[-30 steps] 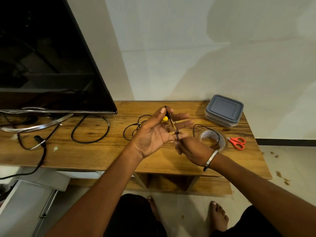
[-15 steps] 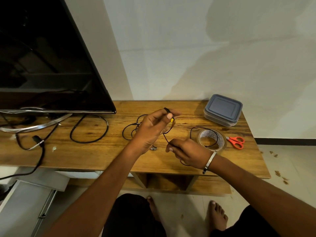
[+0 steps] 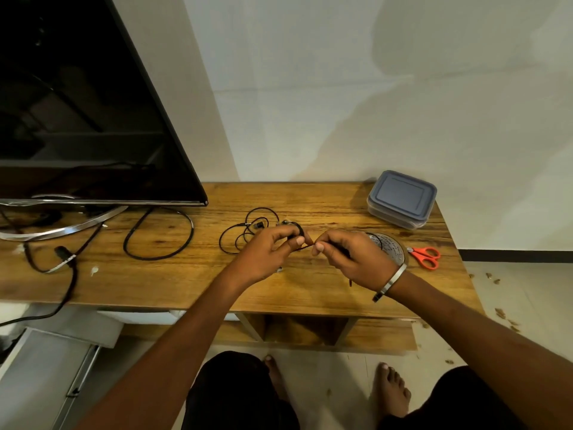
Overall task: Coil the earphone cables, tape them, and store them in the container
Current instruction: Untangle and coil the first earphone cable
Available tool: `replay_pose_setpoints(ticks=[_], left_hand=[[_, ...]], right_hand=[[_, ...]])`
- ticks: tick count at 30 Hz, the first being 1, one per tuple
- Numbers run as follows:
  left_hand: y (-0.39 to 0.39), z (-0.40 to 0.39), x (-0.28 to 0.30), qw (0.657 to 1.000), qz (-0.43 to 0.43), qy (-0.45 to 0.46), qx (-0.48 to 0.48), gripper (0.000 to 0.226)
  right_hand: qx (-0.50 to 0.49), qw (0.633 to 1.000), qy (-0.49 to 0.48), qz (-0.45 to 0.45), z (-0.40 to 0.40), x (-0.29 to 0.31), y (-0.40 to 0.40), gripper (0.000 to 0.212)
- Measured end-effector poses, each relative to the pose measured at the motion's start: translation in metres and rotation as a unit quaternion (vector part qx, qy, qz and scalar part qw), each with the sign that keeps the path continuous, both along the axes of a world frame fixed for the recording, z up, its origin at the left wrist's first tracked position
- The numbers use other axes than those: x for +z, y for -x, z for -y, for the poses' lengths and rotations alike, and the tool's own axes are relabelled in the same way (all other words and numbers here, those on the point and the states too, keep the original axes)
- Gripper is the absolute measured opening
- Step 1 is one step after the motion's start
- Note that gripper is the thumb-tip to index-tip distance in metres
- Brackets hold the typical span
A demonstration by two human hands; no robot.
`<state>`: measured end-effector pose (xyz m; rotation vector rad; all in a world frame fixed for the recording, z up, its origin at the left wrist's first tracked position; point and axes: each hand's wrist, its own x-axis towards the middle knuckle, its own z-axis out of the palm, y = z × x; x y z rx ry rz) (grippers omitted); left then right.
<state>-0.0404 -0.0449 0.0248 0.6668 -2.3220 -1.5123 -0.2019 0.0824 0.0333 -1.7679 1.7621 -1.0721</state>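
A wooden table (image 3: pixel 173 280) stands against a pale wall, with open shelf compartments under its front edge. A black television (image 3: pixel 77 113) occupies the 10 o'clock area of the view, on a curved metal stand, with a thick black power cable (image 3: pixel 161 240) looped on the table surface in front of it.

Both hands work above the table centre. The left hand (image 3: pixel 266 256) has its fingers curled around a thin black earphone cable (image 3: pixel 305 247), thumb pressed against it. The right hand (image 3: pixel 347 259), at 3 o'clock from the left and just beside it, pinches the same cable between thumb and forefinger. A short, taut length of cable spans the small gap between the two hands. A free end of the cable hangs below the right palm. A metal bangle (image 3: pixel 390 282) sits on the right wrist.

A second earphone cable (image 3: pixel 248 231), also thin and black, lies loosely tangled on the table at 11 o'clock from the left hand, its plug visible among the loops.

A tape roll (image 3: pixel 392 248) lies flat on the table, partly hidden behind the right hand. Orange-handled scissors (image 3: pixel 426 257) lie just beside the roll, at its 3 o'clock. A grey-lidded container (image 3: pixel 401 198), closed, sits at the back right corner of the table, at 1 o'clock from the hands.
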Motion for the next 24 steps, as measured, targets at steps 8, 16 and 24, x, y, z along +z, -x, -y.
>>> replay_pose_setpoints(ticks=[8,16,24], left_hand=[[-0.007,-0.007,0.003,0.997,0.059,-0.035,-0.033,0.024],[-0.003,-0.025,0.018,0.989,0.055,-0.09,-0.104,0.023],[-0.001,-0.033,0.043,0.975,-0.006,-0.185,-0.12,0.026]], right_hand=[[-0.055,0.998,0.014,-0.012,0.008,0.003,0.014,0.016],[-0.091,0.994,0.032,-0.055,0.012,0.004,0.022,0.014],[-0.109,0.992,0.001,-0.056,0.01,-0.007,0.024,0.019]])
